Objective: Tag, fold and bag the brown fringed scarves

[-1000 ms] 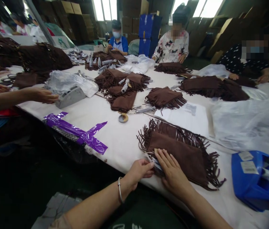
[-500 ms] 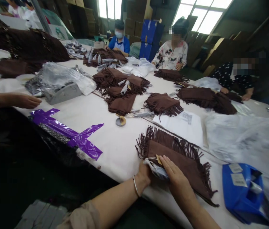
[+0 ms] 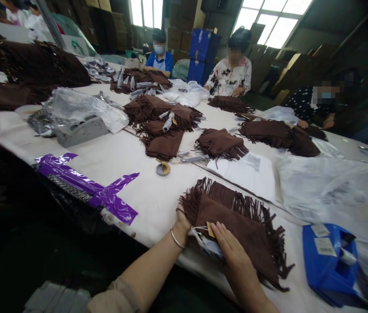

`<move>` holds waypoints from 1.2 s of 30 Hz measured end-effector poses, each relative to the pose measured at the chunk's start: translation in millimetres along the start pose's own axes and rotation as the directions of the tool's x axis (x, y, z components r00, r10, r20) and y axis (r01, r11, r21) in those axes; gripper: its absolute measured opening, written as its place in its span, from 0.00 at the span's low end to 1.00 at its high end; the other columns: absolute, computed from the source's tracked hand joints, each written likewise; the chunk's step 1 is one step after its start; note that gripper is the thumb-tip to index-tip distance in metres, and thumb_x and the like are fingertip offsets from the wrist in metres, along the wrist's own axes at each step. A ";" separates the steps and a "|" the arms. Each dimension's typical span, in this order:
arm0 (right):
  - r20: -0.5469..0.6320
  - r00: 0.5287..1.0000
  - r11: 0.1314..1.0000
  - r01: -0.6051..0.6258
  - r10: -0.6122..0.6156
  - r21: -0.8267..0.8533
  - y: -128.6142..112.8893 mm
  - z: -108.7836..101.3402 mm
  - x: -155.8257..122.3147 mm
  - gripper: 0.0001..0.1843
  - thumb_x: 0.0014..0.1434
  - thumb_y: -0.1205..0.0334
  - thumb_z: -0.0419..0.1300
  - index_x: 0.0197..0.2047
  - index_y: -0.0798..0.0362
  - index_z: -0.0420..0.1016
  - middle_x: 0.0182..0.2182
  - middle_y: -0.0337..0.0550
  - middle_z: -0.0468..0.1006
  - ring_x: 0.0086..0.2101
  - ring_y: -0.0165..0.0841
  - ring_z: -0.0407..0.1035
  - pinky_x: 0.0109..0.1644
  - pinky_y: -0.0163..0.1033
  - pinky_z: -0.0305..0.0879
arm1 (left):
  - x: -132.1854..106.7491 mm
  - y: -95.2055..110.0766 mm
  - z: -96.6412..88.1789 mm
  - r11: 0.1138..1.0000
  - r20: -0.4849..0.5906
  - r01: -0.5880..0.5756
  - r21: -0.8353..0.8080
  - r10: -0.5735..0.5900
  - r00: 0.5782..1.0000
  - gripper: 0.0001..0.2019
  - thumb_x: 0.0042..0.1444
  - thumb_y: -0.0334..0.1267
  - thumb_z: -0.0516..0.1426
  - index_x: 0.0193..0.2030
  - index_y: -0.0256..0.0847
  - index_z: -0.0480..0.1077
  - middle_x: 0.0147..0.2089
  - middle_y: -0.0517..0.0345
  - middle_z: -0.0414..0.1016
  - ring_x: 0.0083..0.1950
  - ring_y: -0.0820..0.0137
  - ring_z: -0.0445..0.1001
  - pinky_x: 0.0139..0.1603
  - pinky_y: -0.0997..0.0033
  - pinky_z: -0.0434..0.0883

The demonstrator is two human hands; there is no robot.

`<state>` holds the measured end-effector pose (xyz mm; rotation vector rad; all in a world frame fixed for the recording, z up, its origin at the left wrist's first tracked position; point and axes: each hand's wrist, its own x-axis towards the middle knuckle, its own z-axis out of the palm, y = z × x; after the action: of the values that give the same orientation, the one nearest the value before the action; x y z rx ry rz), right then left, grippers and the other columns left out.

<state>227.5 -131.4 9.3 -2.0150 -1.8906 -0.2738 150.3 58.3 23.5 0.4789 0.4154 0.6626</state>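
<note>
A brown fringed bag (image 3: 239, 221) lies at the table's near edge, fringe along its far and right sides and at its left end. My left hand (image 3: 183, 227) grips its left end, the fingers partly hidden beneath the fringe. Flat on the bag's near side rests my right hand (image 3: 236, 254), fingers stretched out and close together. By its fingertips is a small tan tag (image 3: 210, 229) on a white string. Clear plastic wrapping (image 3: 206, 244) around something greyish hangs at the near edge between my hands; its contents are unclear.
A blue tape dispenser (image 3: 329, 261) stands at right beside a large plastic sheet (image 3: 333, 187). Further back are several brown fringed bags (image 3: 221, 143), a tape roll (image 3: 163, 168) and a grey dispenser (image 3: 82, 130). Purple tape (image 3: 115, 198) covers the left table edge. Co-workers sit opposite.
My left hand has moved left and up to the bag's fringed left end. My right hand stays flat on the bag. Another person's arm at the left has gone from view.
</note>
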 end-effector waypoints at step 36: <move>0.258 0.502 0.053 -0.523 0.825 0.851 55.9 -51.2 -167.0 0.22 0.62 0.49 0.50 0.55 0.49 0.66 0.52 0.47 0.71 0.48 0.41 0.68 0.55 0.52 0.62 | -48.0 -117.7 75.7 -0.452 0.496 -0.876 0.169 -0.729 0.472 0.35 0.54 0.36 0.55 0.66 0.36 0.45 0.69 0.45 0.42 0.70 0.58 0.39 0.67 0.51 0.51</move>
<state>274.1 -307.1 -14.7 -1.6464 -0.3587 0.5553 210.9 -76.4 31.3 3.0336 -0.5105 -0.1605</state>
